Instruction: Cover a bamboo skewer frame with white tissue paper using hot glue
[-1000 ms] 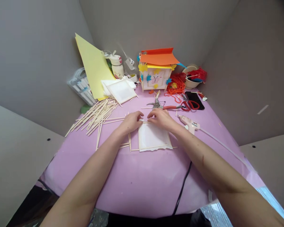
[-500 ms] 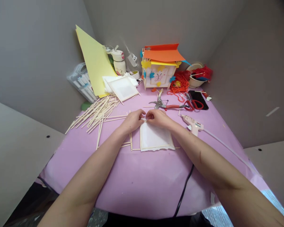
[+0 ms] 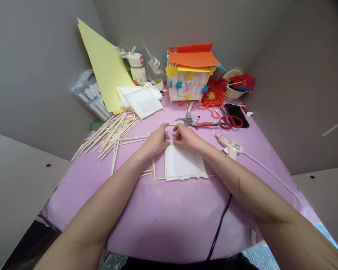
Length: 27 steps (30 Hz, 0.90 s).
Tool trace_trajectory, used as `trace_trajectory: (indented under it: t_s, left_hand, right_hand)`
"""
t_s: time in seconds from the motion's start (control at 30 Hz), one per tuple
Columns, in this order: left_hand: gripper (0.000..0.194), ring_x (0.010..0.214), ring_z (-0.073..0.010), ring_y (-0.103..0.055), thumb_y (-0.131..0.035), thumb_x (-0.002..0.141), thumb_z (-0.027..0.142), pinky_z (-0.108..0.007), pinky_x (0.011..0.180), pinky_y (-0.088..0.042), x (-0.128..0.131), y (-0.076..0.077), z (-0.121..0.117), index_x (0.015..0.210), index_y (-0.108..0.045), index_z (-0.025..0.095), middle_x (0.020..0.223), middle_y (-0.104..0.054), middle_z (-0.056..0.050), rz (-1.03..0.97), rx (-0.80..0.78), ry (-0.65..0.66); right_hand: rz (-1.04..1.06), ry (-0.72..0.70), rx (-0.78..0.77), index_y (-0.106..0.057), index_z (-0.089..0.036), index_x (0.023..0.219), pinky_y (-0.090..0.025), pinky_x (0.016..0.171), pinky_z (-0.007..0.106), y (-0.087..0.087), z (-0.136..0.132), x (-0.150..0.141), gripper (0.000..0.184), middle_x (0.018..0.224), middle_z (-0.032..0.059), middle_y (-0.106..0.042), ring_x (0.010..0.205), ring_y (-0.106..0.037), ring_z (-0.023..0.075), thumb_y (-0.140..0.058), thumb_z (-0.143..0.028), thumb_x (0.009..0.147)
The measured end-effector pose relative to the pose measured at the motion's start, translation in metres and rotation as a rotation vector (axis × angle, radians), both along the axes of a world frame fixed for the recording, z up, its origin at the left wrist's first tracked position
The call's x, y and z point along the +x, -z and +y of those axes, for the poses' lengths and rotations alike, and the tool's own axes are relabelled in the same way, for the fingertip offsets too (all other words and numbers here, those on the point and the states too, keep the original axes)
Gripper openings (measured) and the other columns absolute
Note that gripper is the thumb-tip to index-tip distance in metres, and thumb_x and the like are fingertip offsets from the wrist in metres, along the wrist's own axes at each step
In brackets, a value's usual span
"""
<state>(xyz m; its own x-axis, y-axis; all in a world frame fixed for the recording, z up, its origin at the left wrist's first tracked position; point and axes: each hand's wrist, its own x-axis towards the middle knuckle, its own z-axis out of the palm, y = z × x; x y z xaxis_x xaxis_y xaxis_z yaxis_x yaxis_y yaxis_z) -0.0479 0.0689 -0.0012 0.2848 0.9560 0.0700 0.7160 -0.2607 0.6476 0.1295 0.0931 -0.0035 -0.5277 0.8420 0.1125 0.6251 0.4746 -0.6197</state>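
Note:
White paper lies over a square frame of thin wooden sticks, its near edge ragged and jutting a little past the frame. At its far left corner my left hand pinches the paper's edge between thumb and fingertips. Close beside it, my right hand is closed on the same far edge, its forearm crossing the panel's right side. The exact grip of the fingertips is partly hidden. Another stick frame lies just left of the panel, partly under my left arm.
Loose sticks and a finished-looking white panel lie left. Beyond are pruning shears, red scissors, a phone and a decorated stick house. A glue gun rests near my right forearm, its black cord running forward.
The view has shifted slightly. Both hands stay at the paper's far edge, with some fingers lifted a little and the pinch still held.

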Motion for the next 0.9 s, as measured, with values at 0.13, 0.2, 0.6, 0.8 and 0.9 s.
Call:
trace_trajectory:
  t_s: [0.13,0.2,0.6,0.8,0.9]
  left_hand:
    - [0.07,0.081,-0.0174,-0.063,-0.057,0.072,0.011,-0.028,0.072,-0.046,0.001,-0.003,-0.001,0.139,-0.035,0.013,0.088,-0.069,-0.002,0.017,0.003,0.015]
    - [0.067,0.081,-0.017,-0.063,-0.056,0.073,0.011,-0.027,0.072,-0.045,0.001,-0.004,-0.002,0.137,-0.037,0.013,0.088,-0.068,-0.002,0.019,0.003,0.012]
    - [0.078,0.113,-0.0305,-0.05,-0.058,0.071,0.012,-0.046,0.094,-0.043,0.013,-0.004,-0.013,0.145,-0.03,0.013,0.124,-0.054,-0.015,0.26,0.184,-0.074]
    - [0.041,0.109,-0.0275,-0.051,-0.048,0.084,0.011,-0.043,0.094,-0.042,0.034,-0.004,-0.024,0.123,-0.058,0.014,0.114,-0.06,-0.012,0.339,0.26,0.012]
    - [0.034,0.105,-0.0258,-0.053,-0.043,0.091,0.014,-0.043,0.091,-0.041,0.037,0.001,-0.027,0.121,-0.06,0.017,0.11,-0.061,-0.01,0.398,0.289,0.085]
  right_hand:
    - [0.006,-0.005,-0.002,-0.046,-0.018,0.108,-0.039,0.063,0.025,0.001,0.0,0.001,0.04,0.075,-0.0013,-0.067,0.071,-0.061,0.0166,-0.057,-0.01,0.07]
    - [0.003,-0.004,0.0,-0.046,-0.017,0.108,-0.039,0.063,0.025,0.002,0.0,0.0,0.04,0.074,-0.0015,-0.067,0.071,-0.06,0.0167,-0.058,-0.01,0.07]
    - [-0.073,0.275,0.165,-0.055,-0.019,0.118,-0.041,0.089,0.044,-0.015,-0.024,0.059,0.041,0.121,0.0126,-0.057,0.103,-0.058,0.027,-0.06,-0.018,0.077]
    - [-0.205,0.177,0.303,-0.059,-0.019,0.121,-0.036,0.091,0.042,-0.008,-0.044,0.07,0.038,0.12,0.0111,-0.059,0.113,-0.053,0.027,-0.05,-0.009,0.085]
    - [-0.229,0.078,0.341,-0.057,-0.019,0.124,-0.031,0.096,0.042,0.001,-0.047,0.062,0.041,0.119,0.0098,-0.061,0.114,-0.051,0.0243,-0.047,-0.006,0.087]
